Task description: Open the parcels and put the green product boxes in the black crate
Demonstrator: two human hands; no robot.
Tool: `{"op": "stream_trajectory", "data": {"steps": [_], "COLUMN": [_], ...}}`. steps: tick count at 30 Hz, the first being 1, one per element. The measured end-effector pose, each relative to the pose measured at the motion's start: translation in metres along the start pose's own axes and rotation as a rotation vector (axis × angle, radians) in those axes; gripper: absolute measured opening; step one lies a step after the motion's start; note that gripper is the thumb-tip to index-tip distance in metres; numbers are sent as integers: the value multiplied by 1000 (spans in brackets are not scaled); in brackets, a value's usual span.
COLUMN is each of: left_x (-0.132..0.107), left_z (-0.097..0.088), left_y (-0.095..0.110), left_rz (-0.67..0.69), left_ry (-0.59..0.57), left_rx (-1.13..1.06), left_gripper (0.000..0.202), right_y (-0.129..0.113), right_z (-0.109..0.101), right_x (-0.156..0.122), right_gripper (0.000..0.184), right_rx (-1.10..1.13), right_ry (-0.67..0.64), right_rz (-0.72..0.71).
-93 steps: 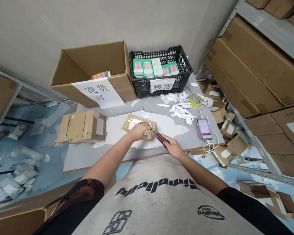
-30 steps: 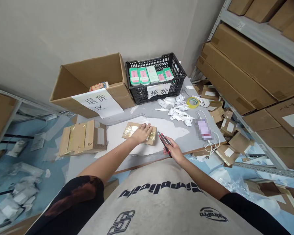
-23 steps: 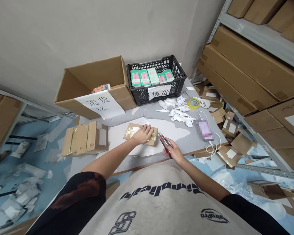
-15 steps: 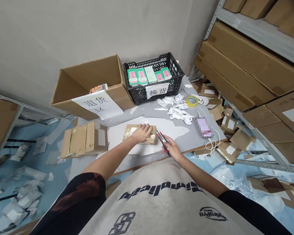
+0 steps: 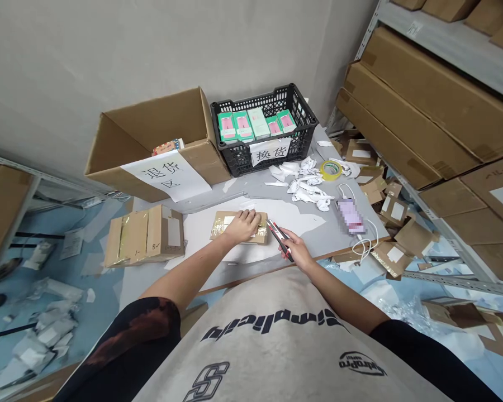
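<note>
My left hand [image 5: 243, 226] lies flat on a flat cardboard package [image 5: 222, 228] sealed with gold tape, pressing it against a white sheet on the table. The package's far right corner shows past my fingers. My right hand [image 5: 295, 254] grips a red-and-black box cutter [image 5: 279, 240], whose tip points up and left, close to the package's right edge but apart from it. Part of the package lies hidden under my left palm.
A stack of taped cardboard packages [image 5: 145, 237] sits at the table's left. Behind are an open carton [image 5: 151, 131] with a paper sign and a black crate [image 5: 262, 125] of green boxes. Crumpled white paper [image 5: 305, 181], a tape roll [image 5: 331, 170], a blurred phone [image 5: 351, 216] and shelved cartons lie right.
The package now sits squarer on the sheet, and my left hand has moved from its right edge onto its top. The cutter has shifted slightly away from the package, and the head view has swung a little.
</note>
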State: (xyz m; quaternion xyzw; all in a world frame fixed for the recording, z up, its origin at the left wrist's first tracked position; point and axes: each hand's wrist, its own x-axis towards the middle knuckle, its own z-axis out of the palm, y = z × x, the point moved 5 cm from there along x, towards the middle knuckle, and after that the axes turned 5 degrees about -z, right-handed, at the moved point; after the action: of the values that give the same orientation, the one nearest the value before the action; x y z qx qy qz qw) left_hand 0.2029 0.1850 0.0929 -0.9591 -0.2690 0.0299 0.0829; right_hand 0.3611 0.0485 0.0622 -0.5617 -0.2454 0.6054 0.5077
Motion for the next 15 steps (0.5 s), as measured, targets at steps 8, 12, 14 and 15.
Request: {"op": "stream_trajectory", "data": {"steps": [8,12,14,15], "left_x": [4,3,3,2], "left_z": [0,4,6,7], "left_y": [-2,4,5,5], "left_rz": [-8,-21,-20,-21], "left_ry": [-69,-45,-38,-37], "left_rx": [13,8,-4,-15], "left_gripper": [46,43,41,40], "right_y": [3,4,4,5], "right_z": [-4,-3,-3,-3], "right_x": [-3,-3,-3,-3], "right_gripper": [66,66,66,66], "right_rx": [-14,-10,4,9], "right_ry": [27,10,2,-1], "right_rz": [-6,14,14,14]}}
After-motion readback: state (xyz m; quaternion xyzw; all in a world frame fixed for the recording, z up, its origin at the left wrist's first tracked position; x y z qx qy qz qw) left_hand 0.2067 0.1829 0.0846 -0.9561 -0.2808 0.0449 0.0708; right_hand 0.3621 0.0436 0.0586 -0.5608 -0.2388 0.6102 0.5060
